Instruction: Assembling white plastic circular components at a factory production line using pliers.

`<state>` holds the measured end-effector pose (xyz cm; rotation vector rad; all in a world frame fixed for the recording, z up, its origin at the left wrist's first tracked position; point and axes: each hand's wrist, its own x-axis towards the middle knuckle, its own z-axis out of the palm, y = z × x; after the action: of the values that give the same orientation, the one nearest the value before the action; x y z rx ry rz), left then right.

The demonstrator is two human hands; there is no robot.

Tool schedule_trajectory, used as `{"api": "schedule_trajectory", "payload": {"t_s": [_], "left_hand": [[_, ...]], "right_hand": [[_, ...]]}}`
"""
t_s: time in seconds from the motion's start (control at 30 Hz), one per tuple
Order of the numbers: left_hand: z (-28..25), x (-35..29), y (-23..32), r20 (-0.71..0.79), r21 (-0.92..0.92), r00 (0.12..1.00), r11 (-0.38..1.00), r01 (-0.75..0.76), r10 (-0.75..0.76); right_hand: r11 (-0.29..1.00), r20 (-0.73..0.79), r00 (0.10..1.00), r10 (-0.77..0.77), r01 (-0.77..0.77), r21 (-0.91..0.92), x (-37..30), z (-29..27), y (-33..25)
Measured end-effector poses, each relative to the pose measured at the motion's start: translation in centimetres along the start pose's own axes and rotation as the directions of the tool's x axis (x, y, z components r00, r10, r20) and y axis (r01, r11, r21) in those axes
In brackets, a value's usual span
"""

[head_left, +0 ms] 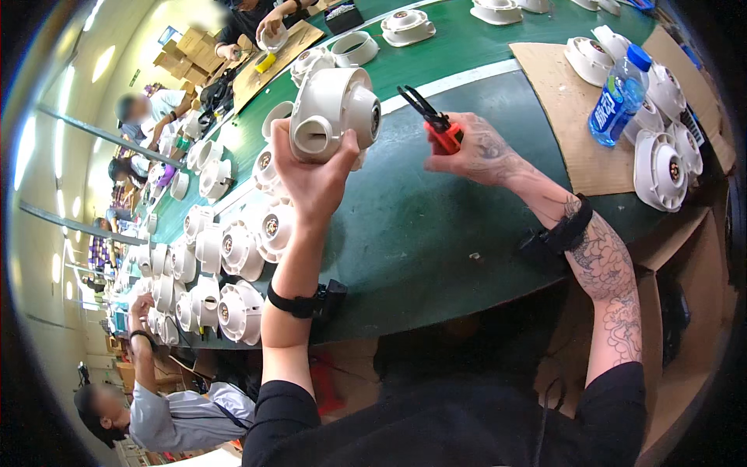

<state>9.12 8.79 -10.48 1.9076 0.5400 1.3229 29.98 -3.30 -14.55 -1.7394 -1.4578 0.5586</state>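
Observation:
My left hand (315, 175) grips a white round plastic housing (331, 97) from below and holds it up above the green table. A short tube opening on the housing points toward me, and its domed end with a dark centre faces right. To the right, my right hand (475, 152) is closed around red-handled pliers (443, 132). Their dark, slim jaws point up and to the left, slightly apart, and do not touch the housing. Part of the housing's lower side is hidden by my left fingers.
Many similar white housings (241, 253) crowd the table's left side. At right, a cardboard sheet (545, 101) carries a blue-capped bottle (620, 97) and more housings (661, 167). Co-workers sit along the left; across the table, another person's hands (272, 27) work over a board.

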Motion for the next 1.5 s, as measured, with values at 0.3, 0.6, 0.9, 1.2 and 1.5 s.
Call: {"api": "schedule_trajectory", "payload": {"t_s": [0.3,0.6,0.9,1.2,1.5], "left_hand": [[-0.7,0.2,-0.7,0.046,0.077,0.996,0.994,-0.082,0.079],[-1.4,0.8,-0.6,0.183,0.154,0.950,0.947,-0.281,0.252],[-1.7,1.2,-0.5,0.271,0.074,0.916,0.943,-0.325,0.294],[-1.9,1.1,-1.0,0.215,0.040,0.956,0.976,-0.213,0.200],[-1.9,1.2,-1.2,0.252,0.050,0.938,0.965,-0.257,0.237]], "right_hand": [[0.929,0.425,0.901,0.086,-0.227,0.291,-0.7,-0.8,-1.0],[0.928,0.538,0.841,0.054,-0.241,0.284,-0.7,-0.7,-0.4],[0.922,0.573,0.810,0.124,-0.307,0.236,-0.9,-0.9,-0.6],[0.904,0.572,0.817,0.077,-0.298,0.305,-0.8,-1.1,-0.3],[0.925,0.582,0.806,0.110,-0.297,0.236,-0.7,-1.1,-0.3]]}}
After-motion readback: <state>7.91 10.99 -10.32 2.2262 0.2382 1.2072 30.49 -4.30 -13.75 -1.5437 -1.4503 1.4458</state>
